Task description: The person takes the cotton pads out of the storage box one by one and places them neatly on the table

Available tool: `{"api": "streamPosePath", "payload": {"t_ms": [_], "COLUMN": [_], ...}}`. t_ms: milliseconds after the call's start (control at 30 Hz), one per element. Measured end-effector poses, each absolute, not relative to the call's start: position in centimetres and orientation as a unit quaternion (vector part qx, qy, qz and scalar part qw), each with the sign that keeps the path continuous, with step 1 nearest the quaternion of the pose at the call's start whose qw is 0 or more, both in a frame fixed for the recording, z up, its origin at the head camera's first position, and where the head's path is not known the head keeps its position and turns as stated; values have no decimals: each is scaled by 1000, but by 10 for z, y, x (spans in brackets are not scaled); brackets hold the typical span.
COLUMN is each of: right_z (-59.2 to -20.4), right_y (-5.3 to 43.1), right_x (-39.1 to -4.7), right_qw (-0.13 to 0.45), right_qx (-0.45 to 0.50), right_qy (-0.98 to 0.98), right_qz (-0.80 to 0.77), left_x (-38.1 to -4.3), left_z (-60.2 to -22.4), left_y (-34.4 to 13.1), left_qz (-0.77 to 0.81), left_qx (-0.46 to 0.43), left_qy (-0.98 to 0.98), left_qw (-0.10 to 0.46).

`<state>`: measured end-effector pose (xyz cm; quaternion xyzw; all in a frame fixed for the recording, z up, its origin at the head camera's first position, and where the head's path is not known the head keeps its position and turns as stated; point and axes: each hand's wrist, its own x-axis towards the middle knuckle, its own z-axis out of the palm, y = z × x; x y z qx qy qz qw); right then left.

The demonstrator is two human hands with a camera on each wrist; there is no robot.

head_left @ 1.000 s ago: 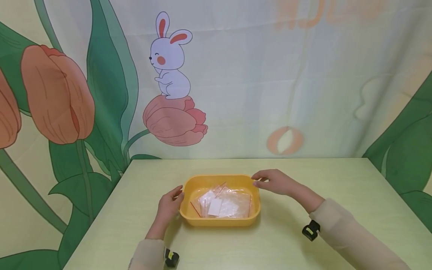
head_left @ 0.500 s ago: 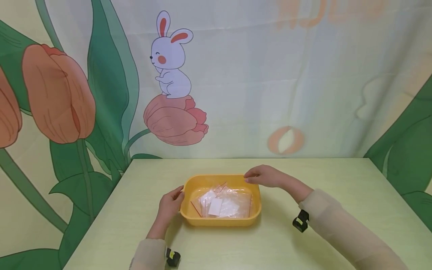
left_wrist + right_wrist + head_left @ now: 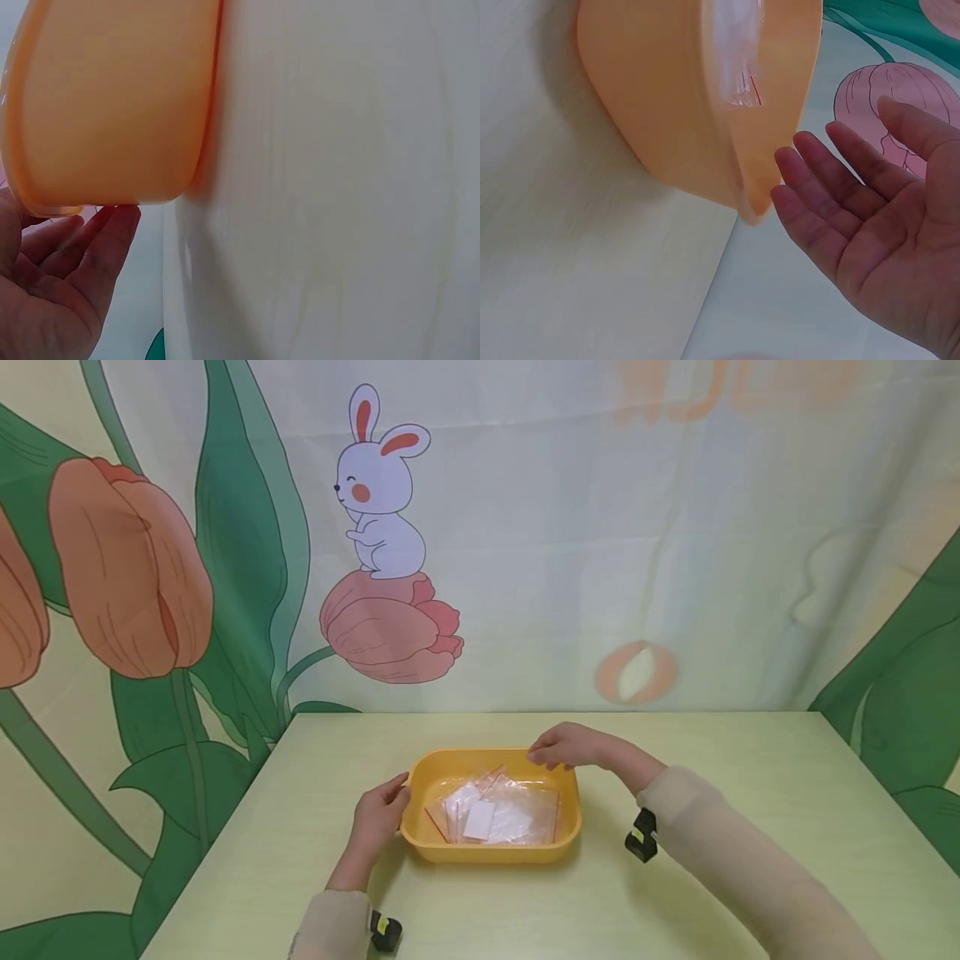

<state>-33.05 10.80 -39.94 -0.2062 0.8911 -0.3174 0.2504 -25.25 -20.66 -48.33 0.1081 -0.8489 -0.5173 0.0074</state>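
A yellow plastic basin (image 3: 491, 854) stands on the table in the head view, holding several clear zip bags (image 3: 536, 814) with red seal lines. On top of the bags lies a small white rectangle (image 3: 478, 820). My left hand (image 3: 377, 817) holds the basin's left end; the left wrist view has its fingertips (image 3: 129, 217) against the end wall, the thumb partly hidden at the rim. Over the back right rim hovers my right hand (image 3: 573, 746), holding nothing. Its fingers (image 3: 810, 199) are spread and loosely bent beside the basin in the right wrist view.
The pale green table (image 3: 712, 827) extends on both sides of the basin. Behind it hangs a cloth backdrop (image 3: 525, 527) printed with tulips and a rabbit. Each sleeve carries a small black camera (image 3: 642, 837) at the wrist.
My right hand has moved left from the basin's right end to over its back right rim. The left hand stays at the left end, and the basin has hardly moved.
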Motion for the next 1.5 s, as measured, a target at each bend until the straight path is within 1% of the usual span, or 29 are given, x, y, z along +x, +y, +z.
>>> {"api": "streamPosePath", "payload": {"t_ms": [367,833,1200,1500], "right_z": [-399,-410,-422,-429], "right_y": [89,70,61,61], "right_x": [-340,-347,-349,-346], "right_qw": [282,320,323,312], "right_qx": [-192,-153,-123,-104], "right_qy": [894,894,904,914], "right_qz": [-290,-273,-250,-239], "left_x": [-252,-254,-253,-252], "left_z": [-482,-483,-483,-483], "left_y": [-207,-209,-208,-207], "left_qz": [-521,-525,-527,-529], "left_qx": [113,112,110,113], "left_qy": [-846,-844,-842,-841], "left_qw": [5,7,9,6]}}
